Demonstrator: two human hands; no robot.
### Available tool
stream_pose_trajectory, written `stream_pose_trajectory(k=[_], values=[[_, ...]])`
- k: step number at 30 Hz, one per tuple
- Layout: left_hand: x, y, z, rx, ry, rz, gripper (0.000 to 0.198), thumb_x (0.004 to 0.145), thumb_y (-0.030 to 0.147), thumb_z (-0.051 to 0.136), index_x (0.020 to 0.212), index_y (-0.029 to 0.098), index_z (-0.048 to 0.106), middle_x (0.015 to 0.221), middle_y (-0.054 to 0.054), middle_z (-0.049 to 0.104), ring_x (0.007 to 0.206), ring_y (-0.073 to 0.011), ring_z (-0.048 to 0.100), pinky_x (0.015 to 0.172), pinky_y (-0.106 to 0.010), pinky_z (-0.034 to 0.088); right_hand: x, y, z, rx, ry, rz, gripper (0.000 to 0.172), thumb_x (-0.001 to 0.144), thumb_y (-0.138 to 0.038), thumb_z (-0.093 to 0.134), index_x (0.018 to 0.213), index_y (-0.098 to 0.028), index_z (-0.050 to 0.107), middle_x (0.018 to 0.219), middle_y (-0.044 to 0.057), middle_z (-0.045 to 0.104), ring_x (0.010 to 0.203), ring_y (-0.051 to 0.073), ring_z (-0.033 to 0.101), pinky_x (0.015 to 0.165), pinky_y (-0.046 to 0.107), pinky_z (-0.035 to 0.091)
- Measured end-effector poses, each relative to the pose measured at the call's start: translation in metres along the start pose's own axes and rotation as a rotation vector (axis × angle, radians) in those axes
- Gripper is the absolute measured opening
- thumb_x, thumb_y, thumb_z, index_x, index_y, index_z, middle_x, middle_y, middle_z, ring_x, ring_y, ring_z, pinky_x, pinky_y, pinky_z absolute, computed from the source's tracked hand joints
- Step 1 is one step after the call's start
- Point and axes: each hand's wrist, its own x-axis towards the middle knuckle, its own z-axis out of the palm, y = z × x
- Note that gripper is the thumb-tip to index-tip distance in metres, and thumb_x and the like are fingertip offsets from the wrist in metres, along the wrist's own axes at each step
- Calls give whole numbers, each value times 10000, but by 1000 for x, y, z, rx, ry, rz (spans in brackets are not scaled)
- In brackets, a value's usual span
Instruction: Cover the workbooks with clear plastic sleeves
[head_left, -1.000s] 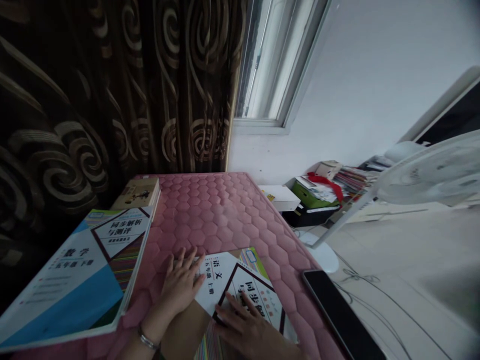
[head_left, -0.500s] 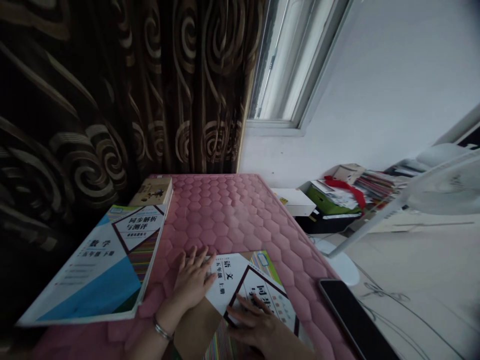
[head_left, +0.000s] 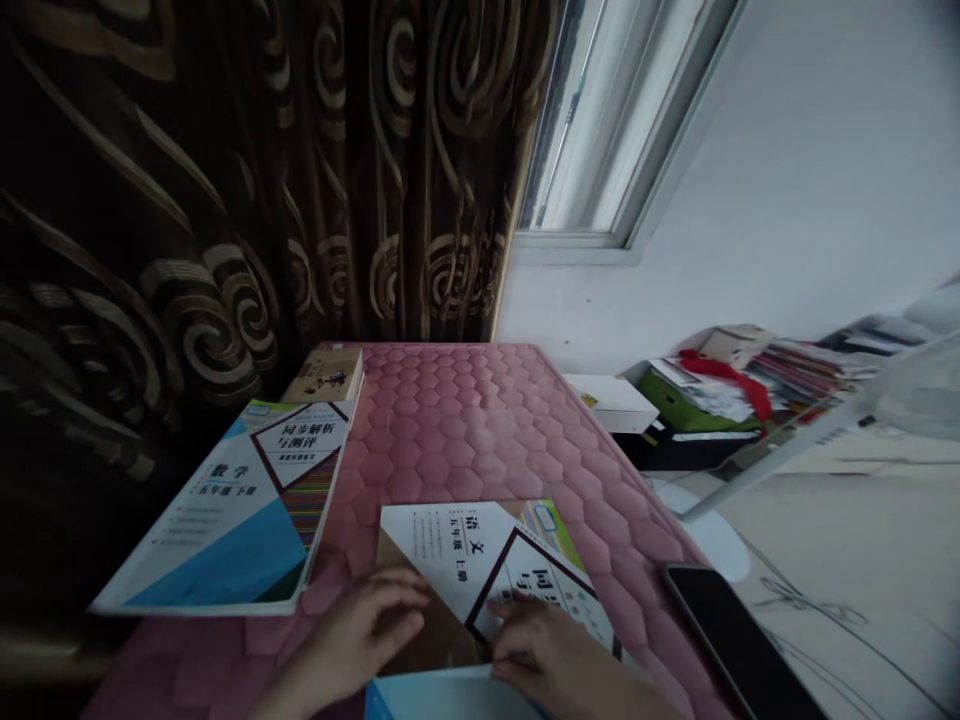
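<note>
A workbook with a white, brown and striped cover lies on the pink quilted surface in front of me. Across its lower part rises a light-blue sheet or cover, cut off by the frame's bottom; whether it belongs to this workbook I cannot tell. My left hand hovers by the workbook's left edge, thumb apart from its loosely bent fingers. My right hand is over the cover, its fingers curled in at the light-blue piece's upper edge. Left of them lies a second workbook, white and blue.
A thick tan book sits behind the second workbook, near a dark patterned curtain. A black phone lies along the right edge of the pink surface. Beyond it stand a white fan, a white box and piled papers.
Both hands have drawn back from lying flat on the workbook. My right fingers have curled, and the light-blue piece has come into view at the bottom. The view has shifted left.
</note>
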Motion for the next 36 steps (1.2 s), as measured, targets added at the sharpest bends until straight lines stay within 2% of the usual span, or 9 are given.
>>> stream_pose_trajectory(k=[5, 11, 16, 22, 25, 27, 29, 31, 36], values=[[-21, 0, -1, -33, -37, -78, 202, 836, 300, 535, 784, 246, 723, 1061, -32, 726, 991, -172, 655, 883, -269, 489, 6, -4, -14, 181, 6, 193, 154, 765, -249, 635, 754, -249, 788, 728, -2, 740, 742, 154, 662, 723, 228, 440], [-4, -8, 0, -117, 16, -148, 121, 717, 260, 602, 619, 188, 600, 719, -4, 648, 696, -137, 585, 641, -233, 412, 12, -4, -31, 319, -11, 201, 116, 701, -277, 694, 747, -233, 792, 700, -24, 729, 656, 131, 615, 599, 207, 397], [8, -3, -4, -191, 82, -319, 233, 651, 410, 665, 654, 194, 578, 645, 25, 600, 670, -155, 549, 589, -233, 377, 11, -5, -46, 255, -23, 203, 219, 816, -349, 610, 788, -217, 782, 680, -26, 715, 598, 122, 598, 549, 213, 373], [18, -9, -5, -236, 339, -246, 332, 770, 542, 537, 796, 216, 595, 811, -24, 694, 796, -204, 630, 692, -269, 456, 26, -3, -59, -120, 368, 152, 320, 951, -345, 455, 884, -249, 753, 886, 31, 748, 815, 197, 666, 776, 312, 465], [39, -13, -5, -135, 510, -262, 323, 835, 513, 468, 752, 219, 574, 729, -20, 672, 727, -196, 625, 660, -271, 446, 45, -3, -62, -318, 583, 56, 407, 1002, -347, 350, 1024, -228, 739, 1007, 89, 731, 956, 242, 639, 919, 407, 434], [62, -13, -7, -60, 597, -299, 250, 860, 429, 480, 784, 216, 585, 761, -25, 693, 741, -190, 641, 675, -269, 444, 64, -5, -62, -378, 651, -30, 394, 1007, -347, 351, 1169, -233, 691, 1185, 98, 682, 1129, 262, 571, 1038, 460, 355], [87, -13, -12, 15, 639, -364, 175, 880, 336, 497, 834, 207, 606, 851, -45, 727, 805, -188, 666, 722, -265, 448, 87, -7, -60, -410, 618, -106, 379, 993, -395, 409, 1277, -269, 626, 1352, 71, 591, 1283, 271, 460, 1130, 497, 239], [108, -13, -18, 91, 635, -426, 150, 896, 269, 498, 885, 195, 629, 926, -70, 741, 881, -191, 680, 767, -265, 449, 112, -6, -57, -414, 507, -122, 422, 964, -474, 461, 1327, -297, 581, 1429, 51, 528, 1351, 277, 389, 1155, 510, 190], [137, -21, -27, 215, 615, -501, 213, 900, 219, 505, 1029, 117, 640, 1017, -154, 729, 973, -227, 691, 829, -284, 456, 161, 4, -48, -343, 258, 67, 524, 960, -553, 386, 1376, -268, 530, 1466, 87, 487, 1360, 303, 395, 1076, 529, 316]])
